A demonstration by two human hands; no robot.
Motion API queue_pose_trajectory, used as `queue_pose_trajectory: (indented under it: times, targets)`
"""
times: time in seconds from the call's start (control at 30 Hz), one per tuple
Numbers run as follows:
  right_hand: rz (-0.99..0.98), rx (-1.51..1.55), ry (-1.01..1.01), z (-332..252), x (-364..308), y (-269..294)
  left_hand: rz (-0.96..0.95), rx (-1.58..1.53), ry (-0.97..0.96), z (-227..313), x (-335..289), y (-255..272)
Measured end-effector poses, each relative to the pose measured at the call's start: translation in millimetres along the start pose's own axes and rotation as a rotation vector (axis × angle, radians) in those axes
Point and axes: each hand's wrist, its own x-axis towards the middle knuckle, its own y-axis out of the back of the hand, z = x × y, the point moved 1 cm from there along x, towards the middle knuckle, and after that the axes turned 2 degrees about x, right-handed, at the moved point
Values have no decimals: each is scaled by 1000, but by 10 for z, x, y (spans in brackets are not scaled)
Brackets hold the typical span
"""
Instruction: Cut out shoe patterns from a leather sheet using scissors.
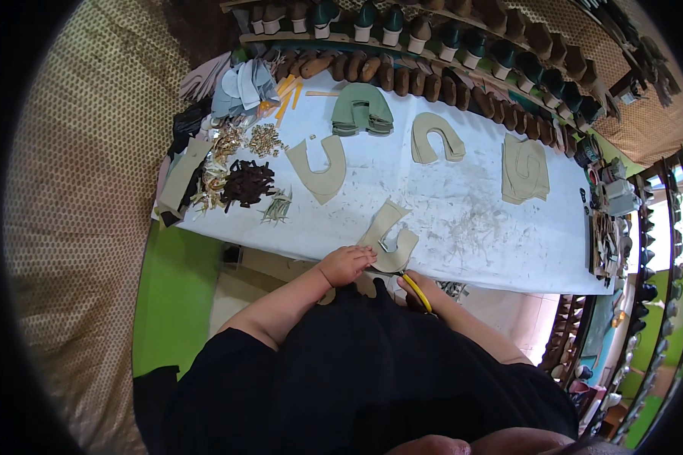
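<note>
A beige U-shaped shoe-upper piece [407, 248] lies at the near edge of the white-covered table [463, 178]. My left hand [347, 265] is closed on its left side, fingertips on top. My right hand [423, 290] grips scissors with a yellow handle [417, 294] just below the piece's lower right edge. The blades are mostly hidden, so how far apart they are does not show. Another beige U-shaped piece [320, 173] rests farther left. Beyond it stands a stack of green curved pieces [363, 106]. Two more beige stacks [430, 136] [517, 171] lie to the right.
At the left are dark brown strips [248, 184], gold-coloured fittings [265, 140] and pale green offcuts [278, 206]. Brown shoe lasts [387, 76] line the table's far side, below shelves of heeled shoes [392, 26]. Tools and small boxes [618, 199] crowd the right end.
</note>
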Motion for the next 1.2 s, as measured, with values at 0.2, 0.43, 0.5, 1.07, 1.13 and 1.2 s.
queue_pose_trajectory:
  times: [0.2,0.43,0.5,1.07,1.13,1.2]
  targets:
    - [73,-53,80,-17,-12,0,13,28,-26,9,-17,-8]
    - [115,-60,71,-7,4,-34,18,-9,10,13,-51,-34]
    - [105,-67,67,-72,-38,-47,22,-5,15,24,-56,-34]
    - [106,-35,79,-15,16,-120,49,68,93,438,152,63]
    - [67,-34,57,3,28,-88,34,89,73,368,105,1]
    - [116,-82,126,83,66,-120,18,108,51,314,73,-36]
